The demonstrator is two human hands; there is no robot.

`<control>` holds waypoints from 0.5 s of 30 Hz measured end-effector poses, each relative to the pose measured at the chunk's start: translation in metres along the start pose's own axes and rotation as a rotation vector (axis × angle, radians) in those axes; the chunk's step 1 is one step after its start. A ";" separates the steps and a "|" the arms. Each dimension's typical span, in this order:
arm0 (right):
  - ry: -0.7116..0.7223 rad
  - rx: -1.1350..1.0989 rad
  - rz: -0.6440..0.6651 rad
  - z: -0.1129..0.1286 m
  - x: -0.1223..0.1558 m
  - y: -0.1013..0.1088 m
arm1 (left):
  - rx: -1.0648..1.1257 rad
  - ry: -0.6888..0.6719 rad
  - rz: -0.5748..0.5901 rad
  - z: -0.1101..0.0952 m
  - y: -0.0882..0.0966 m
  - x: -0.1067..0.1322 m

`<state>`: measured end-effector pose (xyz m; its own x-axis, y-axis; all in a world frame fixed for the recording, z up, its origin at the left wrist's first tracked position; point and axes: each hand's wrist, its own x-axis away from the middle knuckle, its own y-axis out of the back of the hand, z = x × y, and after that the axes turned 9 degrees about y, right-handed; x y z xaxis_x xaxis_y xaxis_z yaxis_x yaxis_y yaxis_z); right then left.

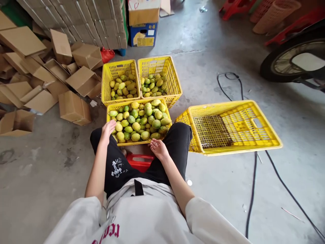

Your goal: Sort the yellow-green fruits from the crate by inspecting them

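A yellow plastic crate (142,143) full of yellow and green lemon-like fruits (135,127) stands between my knees. My left hand (108,132) is open at the crate's left edge, over my left thigh, with its fingers stretched toward the fruits. At the crate's near right corner, my right hand (159,149) rests by my right thigh, palm turned up. Its fingers are apart and slightly bent, and nothing shows in them. Behind the full crate, a left crate (106,79) and a right crate (175,81) each hold a lower pile of the same fruits.
On the right a yellow crate (241,147) with no fruit stands tilted in view, near a black cable (251,196). Cardboard boxes (73,106) lie heaped on the left. A red stool (139,164) is under me. A motorcycle wheel (276,62) stands far right.
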<state>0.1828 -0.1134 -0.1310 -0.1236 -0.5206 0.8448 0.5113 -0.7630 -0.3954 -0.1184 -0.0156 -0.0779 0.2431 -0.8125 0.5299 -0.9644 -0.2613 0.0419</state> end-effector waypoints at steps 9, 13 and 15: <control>0.060 0.134 -0.031 -0.004 -0.003 0.003 | -0.836 0.037 0.034 0.078 -0.112 0.023; 0.120 0.241 -0.020 -0.006 -0.008 0.008 | -1.183 -0.017 0.183 0.110 -0.116 0.030; 0.155 0.314 -0.007 -0.009 -0.013 0.012 | -1.227 -0.002 0.222 0.118 -0.109 0.030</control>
<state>0.1830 -0.1189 -0.1493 -0.2435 -0.5857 0.7731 0.7434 -0.6247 -0.2391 0.0066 -0.0726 -0.1668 0.0617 -0.7781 0.6251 -0.4453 0.5390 0.7149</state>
